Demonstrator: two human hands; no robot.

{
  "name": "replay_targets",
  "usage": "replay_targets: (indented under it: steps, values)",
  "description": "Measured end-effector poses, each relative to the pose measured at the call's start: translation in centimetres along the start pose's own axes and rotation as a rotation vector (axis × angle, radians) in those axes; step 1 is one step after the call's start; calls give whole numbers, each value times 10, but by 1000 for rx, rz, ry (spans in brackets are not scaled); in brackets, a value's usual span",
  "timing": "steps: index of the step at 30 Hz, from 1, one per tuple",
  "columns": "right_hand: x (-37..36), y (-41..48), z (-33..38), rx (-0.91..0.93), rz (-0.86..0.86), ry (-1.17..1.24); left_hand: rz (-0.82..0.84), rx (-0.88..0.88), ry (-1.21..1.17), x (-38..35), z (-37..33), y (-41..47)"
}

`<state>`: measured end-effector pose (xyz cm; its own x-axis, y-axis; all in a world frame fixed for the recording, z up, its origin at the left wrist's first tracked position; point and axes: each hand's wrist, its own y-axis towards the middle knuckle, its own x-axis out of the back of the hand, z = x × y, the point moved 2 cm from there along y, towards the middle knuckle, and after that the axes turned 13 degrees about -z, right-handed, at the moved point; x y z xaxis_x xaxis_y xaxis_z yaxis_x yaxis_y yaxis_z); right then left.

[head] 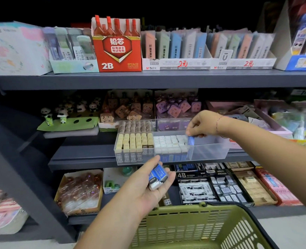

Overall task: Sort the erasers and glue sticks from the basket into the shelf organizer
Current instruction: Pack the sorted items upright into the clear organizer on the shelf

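Sorting of erasers at a dark grey metal shelf (87,159). The right hand (201,125) reaches into the clear plastic shelf organizer (210,153) and pinches one blue-sleeved white eraser (191,140) between thumb and fingertips. The eraser is upright, just beside the right end of the packed rows of white erasers in blue sleeves (170,143), apparently so that it will slot in white end up like its neighbours. The compartment to the left holds cream erasers in dark 2B sleeves (134,141), so the kinds are kept apart by the divider. The left hand (146,186) lies palm up below the organizer's front wall, its fingers curled loosely round a small stack of blue-and-white erasers (157,177). It probably serves as a near supply, which would spare the right hand a trip down for each piece. The olive-green plastic basket (193,229) sits low in front of the person. Its contents are hidden, and no glue stick can be made out. The step in hand is judged to be seating the pinched eraser at the end of the row.
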<state>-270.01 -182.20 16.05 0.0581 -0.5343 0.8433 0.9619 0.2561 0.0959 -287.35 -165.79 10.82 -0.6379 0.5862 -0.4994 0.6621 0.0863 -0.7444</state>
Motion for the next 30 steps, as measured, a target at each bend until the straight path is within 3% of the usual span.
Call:
replay_targets:
  steps: [12,23,30]
  values:
    - [-12,13,1,-21,160,-126,8,0,-12,0,-1,4]
    - [-12,8,4,70,125,-168,5,-9,9,2,0,5]
    - [-20,-6,2,201,-31,-147,10,-12,5,4,-1,6]
